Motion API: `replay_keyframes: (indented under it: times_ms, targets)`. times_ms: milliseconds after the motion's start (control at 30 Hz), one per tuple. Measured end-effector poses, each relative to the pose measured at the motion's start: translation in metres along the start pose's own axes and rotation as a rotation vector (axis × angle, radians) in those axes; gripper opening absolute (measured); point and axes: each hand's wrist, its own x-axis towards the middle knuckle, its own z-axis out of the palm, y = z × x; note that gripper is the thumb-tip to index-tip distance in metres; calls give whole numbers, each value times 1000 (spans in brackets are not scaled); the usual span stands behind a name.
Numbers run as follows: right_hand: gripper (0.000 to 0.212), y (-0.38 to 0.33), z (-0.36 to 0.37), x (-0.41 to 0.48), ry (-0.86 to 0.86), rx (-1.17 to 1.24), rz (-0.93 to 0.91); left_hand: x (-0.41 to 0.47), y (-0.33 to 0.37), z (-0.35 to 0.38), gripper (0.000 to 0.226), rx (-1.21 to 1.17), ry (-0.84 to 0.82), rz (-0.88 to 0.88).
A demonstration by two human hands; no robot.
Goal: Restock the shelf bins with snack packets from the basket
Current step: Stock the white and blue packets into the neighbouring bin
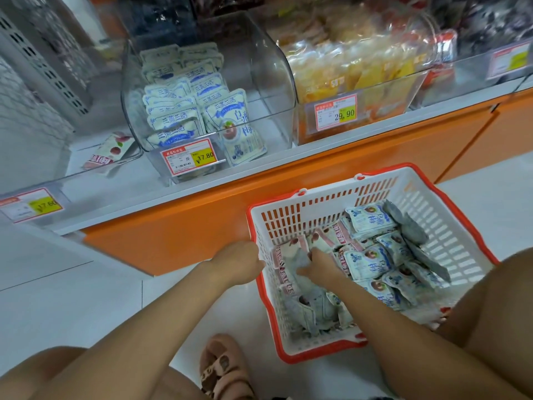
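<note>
2 jobs: left hand [242, 258] grips the basket [317, 209] rim, likely to steady it; right hand [318, 265] rummages snack packets [366, 261], grasp unclear.

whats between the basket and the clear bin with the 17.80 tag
In the head view, only the shelf's orange front panel and its pale ledge separate the basket from that clear bin.

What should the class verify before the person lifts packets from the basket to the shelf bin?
1. The basket holds packets: ok.
2. The right hand is down among the packets: ok.
3. The right hand grips a packet firmly: cannot tell.
4. The left hand is at the basket rim: ok.
5. The clear bin with matching blue-white packets has room: ok.
</note>
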Motion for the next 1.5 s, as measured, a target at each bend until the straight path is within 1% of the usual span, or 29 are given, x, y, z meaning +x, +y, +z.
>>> replay_keyframes:
  times_ms: [67,100,167,200,267,333,400,433,467,567,600,700,800,867,900,933,967,1033,1100,1200,1267,1300,1333,1367,1400,1467,1500]
  targets:
    - [25,-27,-19,-7,103,182,-7,-1,1,-3,36,-100,55,-9]
    - [22,-42,-28,-11,149,236,-39,-1,3,-6,31,-172,82,-7]
    - [23,-73,-45,-25,243,285,-160,-3,9,-16,25,-371,118,-8]
    - [23,-88,-53,-35,281,336,-240,-5,12,-23,31,-509,133,-7]
    - [22,-113,-67,-58,310,466,-429,-12,21,-41,35,-805,187,23]
    - [27,-130,-78,-79,323,495,-589,-21,24,-60,28,-1024,266,70]
    - [21,-140,-89,-91,315,524,-673,-33,27,-77,20,-1174,328,125]
    - [18,-144,-94,-95,303,550,-698,-40,27,-85,17,-1205,353,164]
    - [20,-148,-100,-98,297,558,-707,-44,27,-91,15,-1214,379,195]
    - [44,-163,-119,-106,312,481,-645,-54,24,-108,14,-1175,448,247]
    - [49,-169,-127,-108,274,483,-631,-57,22,-113,16,-1169,461,257]
    - [40,-186,-151,-108,91,490,-652,-62,18,-127,18,-1138,523,290]
    - [31,-205,-170,-103,7,451,-692,-61,16,-140,10,-1116,654,295]
    - [25,-222,-184,-93,47,477,-712,-55,7,-145,3,-970,851,276]
    - [25,-229,-192,-85,102,514,-717,-52,3,-146,3,-841,947,246]
    - [26,-237,-200,-77,164,533,-725,-50,-1,-146,8,-705,1018,213]
    - [27,-246,-206,-69,211,518,-733,-47,-7,-147,18,-596,1054,188]
    - [27,-263,-213,-53,238,458,-733,-43,-14,-147,29,-490,1048,187]
    - [25,-277,-216,-42,215,463,-714,-42,-15,-148,34,-415,1029,185]
    - [22,-290,-213,-26,133,544,-736,-43,-19,-149,36,-316,1022,150]
    - [21,-292,-207,-14,99,515,-710,-44,-25,-149,35,-279,1020,132]
    - [22,-292,-203,-8,92,444,-671,-44,-28,-149,35,-272,1016,124]
    - [23,-291,-201,-4,86,322,-614,-43,-29,-149,35,-269,1013,117]
    - [23,-289,-199,-1,82,143,-539,-42,-31,-150,35,-262,1012,111]
    - [23,-289,-198,2,90,-85,-456,-41,-32,-150,35,-252,1012,110]
    - [18,-292,-197,5,155,-542,-325,-40,-32,-150,35,-234,1015,110]
    - [12,-295,-195,4,167,-668,-301,-40,-33,-150,36,-227,1017,107]
